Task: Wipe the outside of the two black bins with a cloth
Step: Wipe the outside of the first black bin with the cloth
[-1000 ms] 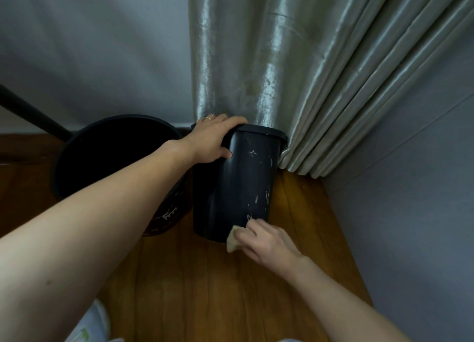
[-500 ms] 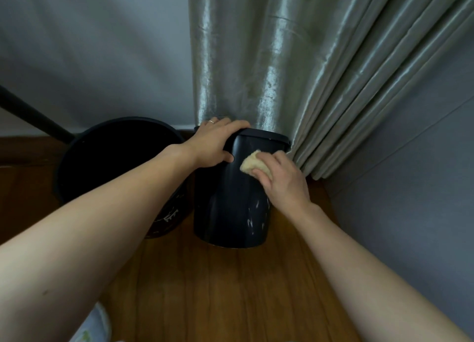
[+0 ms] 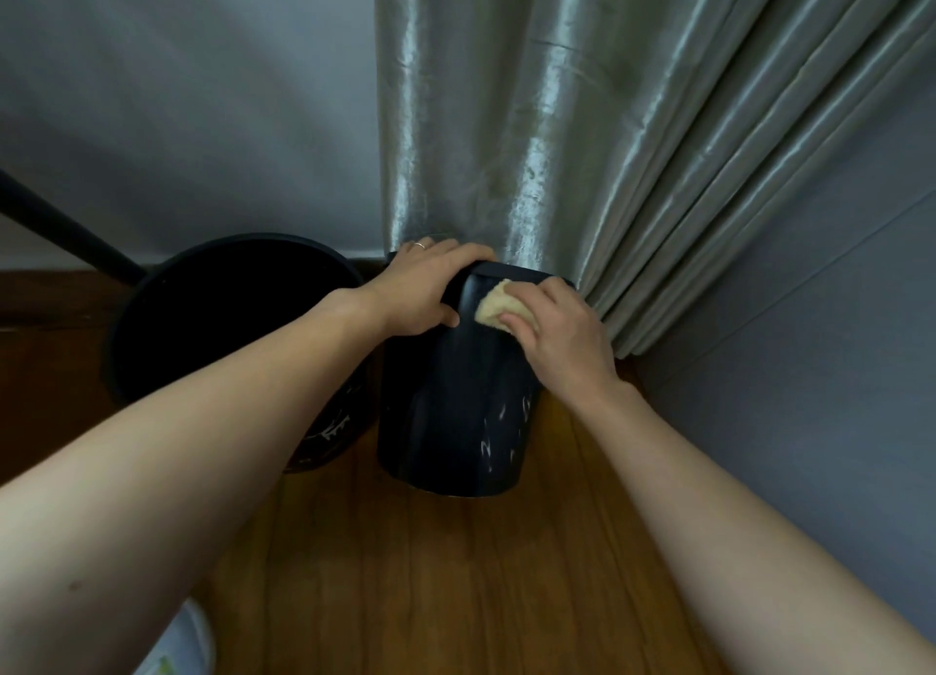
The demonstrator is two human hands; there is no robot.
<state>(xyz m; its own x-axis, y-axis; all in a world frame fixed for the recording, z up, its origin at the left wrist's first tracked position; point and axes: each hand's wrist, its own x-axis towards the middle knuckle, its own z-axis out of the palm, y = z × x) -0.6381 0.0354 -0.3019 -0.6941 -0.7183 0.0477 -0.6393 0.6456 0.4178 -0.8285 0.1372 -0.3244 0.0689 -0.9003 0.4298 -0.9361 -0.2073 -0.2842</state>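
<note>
**Smaller bin gets its wipe-down**

While the left hand [image 3: 423, 289] grips the rim of the smaller black plastic bin [image 3: 456, 411] on the wooden floor [image 3: 456, 583], the right hand [image 3: 557, 330] curls over a folded yellow cloth [image 3: 494, 306], pressing it just below the rim. The larger round black bin [image 3: 228, 320] touches its left side, seemingly awaiting its turn. White smears low on the wall likely call for a downward stroke next.

Left hand [image 3: 424, 289] grips bin [image 3: 456, 411] rim; right hand [image 3: 562, 330] presses cloth [image 3: 494, 306] against upper wall.
</note>
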